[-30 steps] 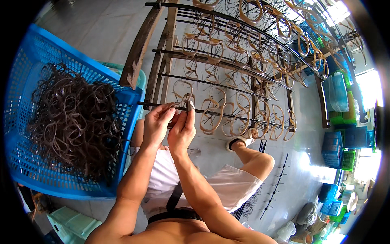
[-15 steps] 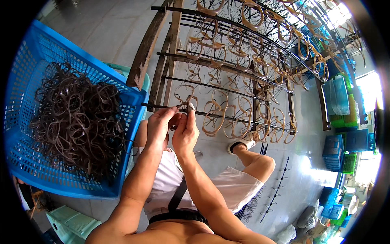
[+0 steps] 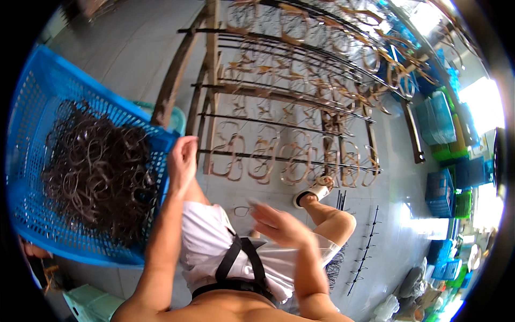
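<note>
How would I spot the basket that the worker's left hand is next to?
Start at the wooden rack of thin rods hung with tan loops. Left of it, touching the left hand, sits a big blue mesh basket. Unlike the stacked crates far right, it holds a dark tangle of bands.

A pale grey, glossy floor (image 3: 123,59) is seen beneath everything. A wooden rack (image 3: 212,107) with dark metal rods (image 3: 279,159) is stood on it, and tan loops (image 3: 257,161) are hung in rows along the rods. Spare hooked rods (image 3: 365,252) are laid flat on the floor at the lower right, near a sandalled foot (image 3: 314,192) planted just below the rack. Blue and green crates (image 3: 445,188) are stacked along the right edge. A pale green plastic stool (image 3: 88,303) is set on the floor at the lower left.
</note>
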Tool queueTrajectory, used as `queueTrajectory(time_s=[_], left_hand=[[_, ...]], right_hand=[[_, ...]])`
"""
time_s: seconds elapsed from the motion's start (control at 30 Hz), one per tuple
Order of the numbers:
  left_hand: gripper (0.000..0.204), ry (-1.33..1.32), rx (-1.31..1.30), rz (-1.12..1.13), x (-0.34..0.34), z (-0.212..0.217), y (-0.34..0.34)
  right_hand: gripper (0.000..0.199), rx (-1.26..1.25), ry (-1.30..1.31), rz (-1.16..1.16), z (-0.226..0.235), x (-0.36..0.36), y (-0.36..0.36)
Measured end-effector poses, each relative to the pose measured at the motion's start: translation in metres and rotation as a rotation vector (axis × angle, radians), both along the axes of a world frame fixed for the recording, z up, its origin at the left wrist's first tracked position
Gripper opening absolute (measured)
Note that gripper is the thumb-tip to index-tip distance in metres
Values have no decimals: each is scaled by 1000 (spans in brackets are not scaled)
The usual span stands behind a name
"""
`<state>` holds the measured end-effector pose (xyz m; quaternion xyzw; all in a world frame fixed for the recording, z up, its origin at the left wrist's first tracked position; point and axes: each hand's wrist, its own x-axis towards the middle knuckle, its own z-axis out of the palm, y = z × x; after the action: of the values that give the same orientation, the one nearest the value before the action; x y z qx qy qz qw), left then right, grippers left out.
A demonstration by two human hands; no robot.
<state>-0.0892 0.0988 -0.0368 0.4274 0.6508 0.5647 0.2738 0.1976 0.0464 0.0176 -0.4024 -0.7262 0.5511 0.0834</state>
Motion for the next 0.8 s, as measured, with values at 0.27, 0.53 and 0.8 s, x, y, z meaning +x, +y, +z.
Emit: queueTrajectory(time_s=[0.27, 0.53, 0.8], left_hand=[[26, 1105, -80, -222, -24, -40, 16], [14, 1469, 176, -189, -58, -1, -11], [33, 1750, 876, 481, -2, 389, -60]], right_hand=[[52, 920, -1000, -872, -57, 325, 108], [39, 1058, -669, -904, -61, 369, 175], [43, 2081, -905, -1115, 143, 494, 113]])
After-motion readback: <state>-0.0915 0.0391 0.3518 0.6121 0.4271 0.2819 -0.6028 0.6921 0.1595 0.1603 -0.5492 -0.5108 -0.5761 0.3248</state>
